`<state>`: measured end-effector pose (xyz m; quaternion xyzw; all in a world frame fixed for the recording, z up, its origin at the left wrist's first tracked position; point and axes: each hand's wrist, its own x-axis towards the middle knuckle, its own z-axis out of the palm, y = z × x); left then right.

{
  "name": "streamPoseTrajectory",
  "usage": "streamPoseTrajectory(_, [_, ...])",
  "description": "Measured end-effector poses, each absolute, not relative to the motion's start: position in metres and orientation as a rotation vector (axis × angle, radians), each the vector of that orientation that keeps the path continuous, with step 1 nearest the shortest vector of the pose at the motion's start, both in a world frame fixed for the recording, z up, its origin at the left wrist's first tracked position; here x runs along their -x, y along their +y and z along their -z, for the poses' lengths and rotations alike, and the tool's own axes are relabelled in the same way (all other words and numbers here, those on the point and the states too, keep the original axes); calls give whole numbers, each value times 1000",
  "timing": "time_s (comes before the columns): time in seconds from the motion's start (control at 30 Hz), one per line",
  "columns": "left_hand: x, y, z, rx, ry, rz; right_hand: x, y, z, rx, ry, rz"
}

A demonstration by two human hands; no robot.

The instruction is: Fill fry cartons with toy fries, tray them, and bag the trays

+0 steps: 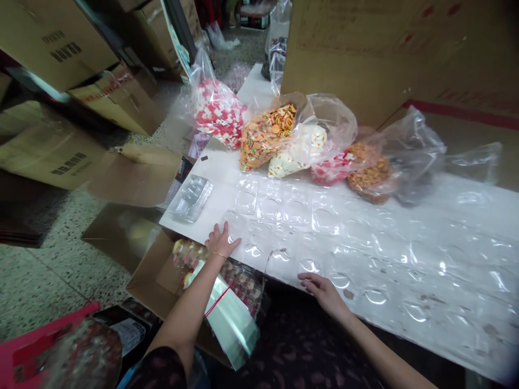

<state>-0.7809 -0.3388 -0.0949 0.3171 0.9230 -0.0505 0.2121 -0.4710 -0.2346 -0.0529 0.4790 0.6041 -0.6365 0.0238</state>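
My left hand rests at the front left edge of the white table, fingers spread, on or just over a clear plastic tray. Nothing shows in its grasp. Farther right, my right hand hovers at or touches the table's front edge, fingers stretched out and holding nothing I can see. Clear plastic trays with round hollows lie in rows across the tabletop. A stack of clear plastic pieces sits at the table's left end.
Along the back stand bags of pink and white pieces, orange pieces, white pieces and brown pieces. An open carton below the left edge holds packed items and a banded plastic bundle. Large cartons rise behind.
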Motion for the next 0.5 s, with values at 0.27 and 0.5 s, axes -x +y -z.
streamPoseTrajectory(0.27, [780,-325,97,-751,2608,-95,435,-246,45,-1490,1927,1954])
streamPoseTrajectory(0.5, [779,-326,99,-699,2606,-202,401,-256,51,-1505,2036,1913])
